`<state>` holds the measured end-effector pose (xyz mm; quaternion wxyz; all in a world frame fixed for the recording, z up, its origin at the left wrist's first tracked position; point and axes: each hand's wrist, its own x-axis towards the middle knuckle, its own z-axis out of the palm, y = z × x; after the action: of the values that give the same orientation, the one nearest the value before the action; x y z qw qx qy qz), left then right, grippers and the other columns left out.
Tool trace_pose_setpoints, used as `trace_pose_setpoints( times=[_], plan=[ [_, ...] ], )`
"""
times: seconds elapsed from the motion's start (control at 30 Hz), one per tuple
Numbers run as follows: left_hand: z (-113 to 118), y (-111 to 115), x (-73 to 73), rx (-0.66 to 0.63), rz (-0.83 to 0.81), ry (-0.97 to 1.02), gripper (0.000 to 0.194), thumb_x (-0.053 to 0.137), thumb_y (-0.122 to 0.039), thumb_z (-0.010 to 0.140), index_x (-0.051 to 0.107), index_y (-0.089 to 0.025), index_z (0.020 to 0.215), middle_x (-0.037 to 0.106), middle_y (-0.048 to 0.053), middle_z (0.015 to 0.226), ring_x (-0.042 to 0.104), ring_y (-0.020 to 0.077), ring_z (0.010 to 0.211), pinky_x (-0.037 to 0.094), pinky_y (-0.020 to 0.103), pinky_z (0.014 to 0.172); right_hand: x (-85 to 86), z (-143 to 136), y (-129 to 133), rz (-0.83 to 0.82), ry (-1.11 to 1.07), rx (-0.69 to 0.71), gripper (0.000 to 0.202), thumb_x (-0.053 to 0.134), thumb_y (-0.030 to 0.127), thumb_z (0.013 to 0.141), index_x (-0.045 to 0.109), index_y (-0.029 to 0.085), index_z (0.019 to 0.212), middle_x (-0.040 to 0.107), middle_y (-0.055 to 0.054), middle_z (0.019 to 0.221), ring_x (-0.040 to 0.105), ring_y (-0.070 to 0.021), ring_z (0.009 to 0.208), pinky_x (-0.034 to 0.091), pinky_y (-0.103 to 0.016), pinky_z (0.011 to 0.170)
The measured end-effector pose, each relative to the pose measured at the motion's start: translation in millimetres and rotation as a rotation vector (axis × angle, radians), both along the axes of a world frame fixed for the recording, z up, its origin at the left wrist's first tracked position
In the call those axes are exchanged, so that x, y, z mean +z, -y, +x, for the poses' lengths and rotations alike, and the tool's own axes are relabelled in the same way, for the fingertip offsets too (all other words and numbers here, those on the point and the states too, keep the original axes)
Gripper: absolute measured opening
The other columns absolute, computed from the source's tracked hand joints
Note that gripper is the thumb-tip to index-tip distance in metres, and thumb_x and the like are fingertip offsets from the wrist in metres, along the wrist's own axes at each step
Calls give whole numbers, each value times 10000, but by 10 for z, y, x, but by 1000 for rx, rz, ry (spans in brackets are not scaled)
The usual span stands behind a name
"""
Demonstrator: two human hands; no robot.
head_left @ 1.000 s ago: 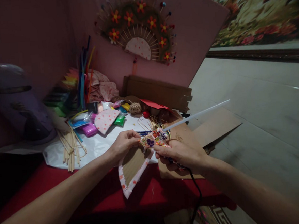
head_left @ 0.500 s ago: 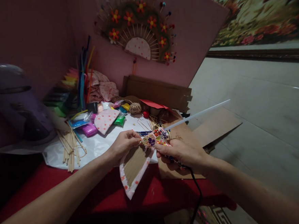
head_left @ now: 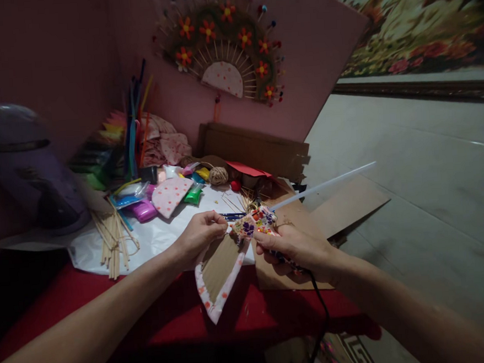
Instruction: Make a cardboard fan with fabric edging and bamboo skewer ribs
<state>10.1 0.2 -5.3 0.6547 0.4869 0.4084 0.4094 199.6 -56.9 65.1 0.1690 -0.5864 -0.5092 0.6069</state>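
My left hand [head_left: 198,237] pinches the top corner of a fan-shaped cardboard piece [head_left: 219,269] edged with white flowered fabric, holding it above the red cloth [head_left: 164,314]. My right hand [head_left: 294,248] grips a flower-patterned glue gun [head_left: 256,222]. A long white glue stick [head_left: 323,186] juts from its back toward the right, and its black cord [head_left: 319,309] hangs down. The gun's nozzle meets the top edge of the cardboard piece beside my left fingers.
A bundle of wooden sticks [head_left: 113,240], colourful packets [head_left: 144,202], pipe cleaners [head_left: 136,122], a ball of twine [head_left: 219,175] and flat cardboard [head_left: 343,205] lie behind. A decorated fan [head_left: 224,50] hangs on the pink board. Pale tiled floor [head_left: 424,180] lies to the right.
The cardboard piece has swung slightly, its lower tip moving right. Both hands have stayed almost in place, with the glue gun still at the top edge.
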Motion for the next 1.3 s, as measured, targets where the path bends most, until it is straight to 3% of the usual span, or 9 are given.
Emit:
trace_pose_setpoints(
  times=[0.6,1.03,1.3],
  plan=[
    [8,-25,-31,16,13,9,148,638,-198,592,533,-149,685,587,-20,570,507,98,490,338,226,494,15,29,42,-22,-96,-44,435,543,605,769,504,182,865,390,60,622,293,-13,392,155,-125,311],
    [22,10,4,31,58,-38,149,639,-213,595,532,-147,676,575,-24,561,479,90,488,344,226,502,9,-18,11,30,58,22,435,534,602,773,513,172,834,415,54,593,334,-31,380,172,-146,298],
    [18,22,36,49,64,-21,127,634,-200,592,534,-149,651,550,-36,540,473,86,484,344,221,499,-25,-6,29,74,84,-11,480,528,660,738,478,190,821,417,51,604,338,-36,392,186,-147,311]
  ],
)
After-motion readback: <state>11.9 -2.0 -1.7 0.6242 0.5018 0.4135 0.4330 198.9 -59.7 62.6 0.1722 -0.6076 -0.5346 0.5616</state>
